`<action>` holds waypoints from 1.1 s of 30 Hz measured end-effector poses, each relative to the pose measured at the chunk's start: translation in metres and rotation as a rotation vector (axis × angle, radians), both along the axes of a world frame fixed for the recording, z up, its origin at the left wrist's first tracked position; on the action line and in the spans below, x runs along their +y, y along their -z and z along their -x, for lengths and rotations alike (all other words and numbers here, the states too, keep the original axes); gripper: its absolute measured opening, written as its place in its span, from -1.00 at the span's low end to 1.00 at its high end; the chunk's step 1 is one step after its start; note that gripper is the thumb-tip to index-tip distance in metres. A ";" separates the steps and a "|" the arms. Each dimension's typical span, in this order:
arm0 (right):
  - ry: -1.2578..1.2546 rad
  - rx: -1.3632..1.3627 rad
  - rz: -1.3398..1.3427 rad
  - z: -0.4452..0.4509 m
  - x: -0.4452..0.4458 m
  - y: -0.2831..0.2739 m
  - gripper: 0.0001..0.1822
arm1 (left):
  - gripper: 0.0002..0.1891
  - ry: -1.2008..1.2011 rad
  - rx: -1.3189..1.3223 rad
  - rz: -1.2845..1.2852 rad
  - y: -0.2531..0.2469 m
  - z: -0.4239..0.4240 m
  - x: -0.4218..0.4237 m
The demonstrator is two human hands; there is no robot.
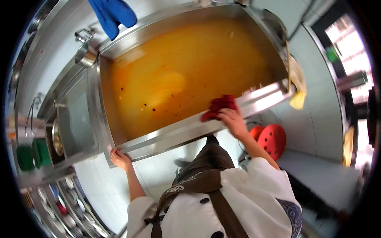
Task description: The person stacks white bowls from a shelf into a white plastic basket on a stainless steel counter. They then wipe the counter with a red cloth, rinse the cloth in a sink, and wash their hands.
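Observation:
A large stainless steel sink (160, 135) holds murky orange-brown liquid with small dark bits floating in it. My right hand (233, 120) presses a bunched dark red cloth (221, 107) onto the sink's front rim, right of the middle; hand and cloth are slightly blurred. At the front left corner of the sink, my left hand (119, 158) rests on the rim with its fingers over the edge and no object in it.
A steel pot (86, 55) hangs by the wall at the sink's back left, near blue mitts (114, 16). Left lies a second basin (78, 116). Red perforated stools (272, 142) stand below right; a yellow cloth (298, 99) hangs at the right corner.

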State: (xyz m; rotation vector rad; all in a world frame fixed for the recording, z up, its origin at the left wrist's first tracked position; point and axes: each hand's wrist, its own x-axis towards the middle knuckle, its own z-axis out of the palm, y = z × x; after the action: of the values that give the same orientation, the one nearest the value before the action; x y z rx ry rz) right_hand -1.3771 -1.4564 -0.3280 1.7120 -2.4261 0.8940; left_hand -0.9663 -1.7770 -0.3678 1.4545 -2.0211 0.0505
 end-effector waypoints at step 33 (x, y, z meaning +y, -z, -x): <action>-0.151 -1.418 -0.161 -0.112 -0.438 -0.006 -0.60 | -0.86 -0.228 0.181 -0.058 -0.015 0.029 0.004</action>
State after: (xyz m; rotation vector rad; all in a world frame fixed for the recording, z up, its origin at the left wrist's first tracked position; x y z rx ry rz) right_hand -1.2648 -1.8943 -0.3216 1.4715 -3.0350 2.6916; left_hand -0.9950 -1.7735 -0.3528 1.6583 -1.7192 -0.0434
